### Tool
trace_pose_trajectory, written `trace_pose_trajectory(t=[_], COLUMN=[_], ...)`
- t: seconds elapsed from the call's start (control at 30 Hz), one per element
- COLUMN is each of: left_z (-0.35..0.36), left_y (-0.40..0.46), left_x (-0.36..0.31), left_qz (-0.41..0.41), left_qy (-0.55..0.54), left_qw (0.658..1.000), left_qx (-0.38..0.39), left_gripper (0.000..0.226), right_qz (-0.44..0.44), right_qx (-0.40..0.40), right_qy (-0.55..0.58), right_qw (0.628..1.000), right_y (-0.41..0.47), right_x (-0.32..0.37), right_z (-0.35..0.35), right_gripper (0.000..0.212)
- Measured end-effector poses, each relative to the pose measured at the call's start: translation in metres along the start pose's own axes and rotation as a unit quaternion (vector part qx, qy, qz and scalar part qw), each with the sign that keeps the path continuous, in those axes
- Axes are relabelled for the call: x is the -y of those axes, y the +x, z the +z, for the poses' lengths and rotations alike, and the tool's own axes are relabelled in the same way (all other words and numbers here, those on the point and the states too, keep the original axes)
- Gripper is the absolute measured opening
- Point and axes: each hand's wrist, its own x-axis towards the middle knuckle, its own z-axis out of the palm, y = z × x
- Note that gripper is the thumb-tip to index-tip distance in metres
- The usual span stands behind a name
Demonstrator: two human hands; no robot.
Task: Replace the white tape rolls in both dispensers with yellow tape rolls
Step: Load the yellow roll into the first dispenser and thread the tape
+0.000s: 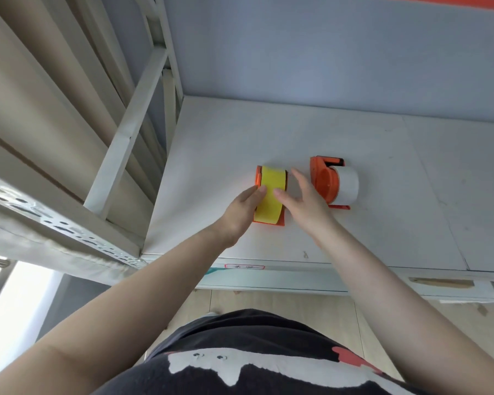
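Two orange tape dispensers stand side by side on the white table [382, 223]. The left dispenser [281, 220] carries a yellow tape roll [271, 183]. The right dispenser [324, 178] carries a white tape roll [345, 183] and nothing touches it. My left hand [241, 212] rests against the left side of the yellow roll, thumb on its face. My right hand [305, 201] hovers between the two dispensers with fingers spread, its thumb tip touching the yellow roll's right edge.
A white metal rack frame [126, 132] rises along the table's left side. A grey wall [325, 52] backs the table. The table's front edge carries a small red-bordered label [244, 266]. Wooden floor shows below.
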Motion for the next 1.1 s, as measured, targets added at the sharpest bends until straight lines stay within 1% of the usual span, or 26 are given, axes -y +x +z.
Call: trace_pose_trajectory(t=[0.03, 0.1, 0.17, 0.23, 0.27, 0.33, 0.37, 0.4, 0.5, 0.57, 0.63, 0.67, 0.73, 0.77, 0.8, 0.83, 0.9, 0.93, 1.03, 1.1], left_z=[-0.001, -0.002, -0.001, 0.001, 0.002, 0.004, 0.004, 0.005, 0.007, 0.009, 0.011, 0.011, 0.008, 0.007, 0.007, 0.007, 0.01, 0.012, 0.015, 0.013], left_y=[0.001, 0.001, -0.001, -0.003, -0.004, -0.004, -0.004, -0.005, -0.005, -0.004, -0.001, 0.001, 0.002, 0.002, 0.002, 0.0, -0.002, -0.005, -0.012, -0.015], left_x=[-0.001, -0.007, -0.008, -0.007, -0.007, -0.007, -0.007, -0.008, -0.012, -0.016, -0.022, -0.024, -0.028, -0.029, -0.031, -0.031, -0.028, -0.027, -0.017, -0.011], left_qz=[0.0, -0.008, -0.011, -0.011, -0.009, -0.002, -0.007, -0.008, -0.021, -0.034, -0.072, -0.086, -0.089, -0.098, -0.107, -0.109, -0.103, -0.097, -0.078, -0.071], left_qy=[-0.003, -0.01, -0.004, -0.004, 0.0, 0.004, 0.004, 0.006, 0.029, 0.049, 0.048, 0.04, 0.012, 0.001, -0.008, -0.016, -0.02, -0.025, -0.025, -0.021], left_qw=[1.0, 1.0, 1.0, 1.0, 0.999, 0.998, 0.997, 0.996, 0.992, 0.989, 0.989, 0.99, 0.994, 0.994, 0.993, 0.993, 0.992, 0.991, 0.988, 0.988], left_qx=[-0.001, 0.002, -0.005, -0.025, -0.04, -0.064, -0.074, -0.088, -0.124, -0.135, -0.124, -0.105, -0.058, -0.046, -0.042, -0.045, -0.075, -0.089, -0.127, -0.137], left_gripper=[0.03, 0.027, 0.027, 0.025, 0.029, 0.051, 0.06, 0.064, 0.056, 0.06, 0.067, 0.06, 0.027, 0.021, 0.02, 0.027, 0.05, 0.053, 0.047, 0.054], right_qz=[-0.017, -0.051, -0.09, -0.119, -0.131, -0.136, -0.132, -0.127, -0.109, -0.101, -0.093, -0.087, -0.075, -0.068, -0.057, -0.042, -0.008, 0.008, 0.051, 0.082], right_qx=[-0.019, -0.034, -0.019, -0.001, -0.004, -0.021, -0.025, -0.025, -0.033, -0.045, -0.052, -0.054, -0.056, -0.056, -0.055, -0.056, -0.056, -0.053, -0.041, -0.031], right_qy=[-0.047, -0.074, -0.082, -0.062, -0.052, -0.044, -0.04, -0.035, -0.039, -0.069, -0.081, -0.083, -0.094, -0.101, -0.104, -0.095, -0.057, -0.039, 0.007, 0.046], right_qw=[0.999, 0.995, 0.992, 0.991, 0.99, 0.99, 0.99, 0.991, 0.993, 0.991, 0.991, 0.991, 0.991, 0.991, 0.991, 0.993, 0.997, 0.998, 0.998, 0.995], right_y=[0.006, 0.018, 0.027, 0.031, 0.032, 0.036, 0.039, 0.041, 0.047, 0.05, 0.052, 0.052, 0.052, 0.052, 0.052, 0.052, 0.053, 0.053, 0.051, 0.046], right_x=[0.0, 0.003, 0.005, 0.007, 0.008, 0.007, 0.006, 0.006, 0.008, 0.012, 0.016, 0.018, 0.018, 0.017, 0.017, 0.016, 0.013, 0.011, 0.006, 0.004], right_z=[-0.004, -0.01, -0.011, -0.009, -0.008, -0.007, -0.006, -0.006, -0.006, -0.007, -0.008, -0.009, -0.009, -0.008, -0.007, -0.006, -0.005, -0.005, -0.006, -0.007], right_gripper=[0.068, 0.067, 0.052, 0.037, 0.032, 0.027, 0.024, 0.021, 0.017, 0.018, 0.017, 0.016, 0.014, 0.013, 0.012, 0.011, 0.012, 0.015, 0.019, 0.019])
